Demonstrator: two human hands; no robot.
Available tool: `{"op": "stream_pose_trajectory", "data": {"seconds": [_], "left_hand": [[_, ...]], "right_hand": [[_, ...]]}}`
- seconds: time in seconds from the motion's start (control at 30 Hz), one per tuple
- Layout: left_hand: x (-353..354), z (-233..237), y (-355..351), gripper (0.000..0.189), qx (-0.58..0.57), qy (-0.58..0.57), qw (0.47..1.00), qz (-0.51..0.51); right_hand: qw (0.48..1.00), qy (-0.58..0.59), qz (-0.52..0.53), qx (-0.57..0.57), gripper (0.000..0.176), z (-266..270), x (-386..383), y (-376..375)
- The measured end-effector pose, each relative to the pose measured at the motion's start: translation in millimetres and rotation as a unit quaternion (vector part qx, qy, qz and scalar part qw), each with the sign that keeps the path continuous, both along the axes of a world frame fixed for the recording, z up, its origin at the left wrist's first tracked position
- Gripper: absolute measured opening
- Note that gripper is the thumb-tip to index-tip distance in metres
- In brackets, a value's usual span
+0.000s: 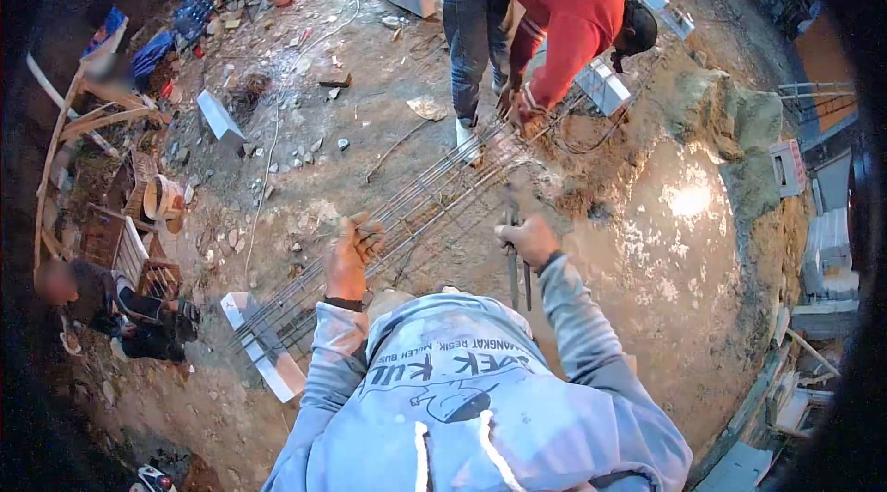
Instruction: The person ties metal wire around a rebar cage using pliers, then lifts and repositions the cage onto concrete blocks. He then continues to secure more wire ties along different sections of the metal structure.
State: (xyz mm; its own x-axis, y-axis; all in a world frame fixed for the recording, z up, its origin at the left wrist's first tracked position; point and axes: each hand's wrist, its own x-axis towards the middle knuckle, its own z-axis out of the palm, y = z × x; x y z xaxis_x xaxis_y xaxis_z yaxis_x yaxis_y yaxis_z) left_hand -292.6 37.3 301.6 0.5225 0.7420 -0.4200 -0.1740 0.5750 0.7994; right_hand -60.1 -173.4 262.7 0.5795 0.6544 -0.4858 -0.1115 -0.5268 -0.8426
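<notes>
A long cage of steel reinforcing bars (pixel 427 193) runs diagonally across the ground in front of me. My right hand (pixel 529 241) is closed around dark metal pincers (pixel 514 275), their two handles pointing back toward my body and their head near the bars. On the other side, my left hand (pixel 351 261) is raised over the cage, palm turned up and fingers apart and slightly bent; I see nothing in it. Across from me, a co-worker in a red top (pixel 568 2) bends down with both hands at the far part of the cage.
Pale blocks lie at the cage's near end (pixel 263 349) and far end (pixel 602 85). A wet, shiny patch (pixel 688 201) spreads at right. Another person (pixel 120 307) is low at the left. A cable (pixel 274 136), stones and a bucket (pixel 164 198) are on the ground.
</notes>
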Motion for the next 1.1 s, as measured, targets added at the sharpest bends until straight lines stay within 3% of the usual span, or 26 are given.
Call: {"op": "stream_pose_trajectory", "data": {"seconds": [0.03, 0.1, 0.17, 0.23, 0.3, 0.37, 0.43, 0.47, 0.53, 0.63, 0.67, 0.73, 0.8, 0.87, 0.9, 0.97, 1.0, 1.07, 1.1], "left_hand": [[-1, 3, -3, 0.042, 0.072, 0.032, 0.996, -0.035], [2, 19, -6, 0.043, 0.149, 0.064, 0.985, -0.059], [-5, 46, -12, 0.045, 0.216, 0.139, 0.965, -0.056], [-22, 24, 1, 0.046, 0.190, 0.112, 0.975, 0.004], [-43, 4, 14, 0.048, 0.151, 0.074, 0.984, 0.061], [-58, 16, 15, 0.050, 0.091, 0.087, 0.987, 0.100], [-73, 24, 8, 0.051, 0.052, 0.084, 0.986, 0.137], [-83, 12, 7, 0.050, 0.052, 0.051, 0.988, 0.135], [-95, 0, 6, 0.049, 0.059, 0.011, 0.986, 0.155], [-112, 9, 3, 0.050, 0.087, -0.006, 0.983, 0.163], [-113, 27, -8, 0.050, 0.159, 0.050, 0.973, 0.158], [-125, 37, -16, 0.050, 0.228, 0.106, 0.955, 0.158], [-137, 36, -16, 0.054, 0.208, 0.042, 0.965, 0.155], [-158, 18, -9, 0.056, 0.166, 0.019, 0.971, 0.173], [-173, 18, -7, 0.055, 0.128, -0.043, 0.967, 0.216], [-207, 21, -8, 0.047, 0.037, -0.153, 0.945, 0.287], [-223, 19, -10, 0.047, 0.037, -0.152, 0.943, 0.293], [-255, 1, -6, 0.038, -0.087, -0.135, 0.935, 0.315], [-272, -22, -3, 0.032, -0.121, -0.194, 0.924, 0.307]], "right_hand": [[1.000, 0.000, 0.002, 0.003, 0.026, -8, -2, 2], [0.957, -0.055, 0.243, -0.148, 0.025, -21, -11, 6], [0.883, -0.053, 0.439, -0.158, 0.025, 24, -34, 12], [0.867, 0.083, 0.492, 0.000, 0.028, 26, -50, 8], [0.845, 0.143, 0.507, 0.092, 0.023, 92, -57, 21], [0.850, 0.244, 0.455, 0.109, 0.021, 90, -52, 29], [0.902, 0.271, 0.297, 0.160, 0.020, 97, -54, 27], [0.894, 0.267, 0.322, 0.161, 0.020, 92, -55, 32], [0.946, 0.185, 0.122, 0.237, 0.021, 82, -60, 51], [0.966, 0.133, 0.137, 0.172, 0.022, 48, -51, 76], [0.972, 0.116, 0.139, 0.149, 0.022, 24, -43, 81], [0.951, -0.085, 0.296, -0.016, 0.016, -61, -21, 96], [0.863, -0.119, 0.485, -0.074, 0.015, -6, -73, 98], [0.851, 0.046, 0.513, -0.103, 0.018, 27, -120, 87], [0.821, -0.004, 0.570, 0.004, 0.019, 19, -136, 84], [0.796, 0.043, 0.602, 0.050, 0.022, 22, -142, 84], [0.782, 0.068, 0.616, 0.072, 0.023, 42, -154, 86], [0.802, 0.183, 0.568, -0.002, 0.043, 78, -170, 95], [0.843, 0.081, 0.521, 0.102, 0.031, 40, -163, 92]]}}
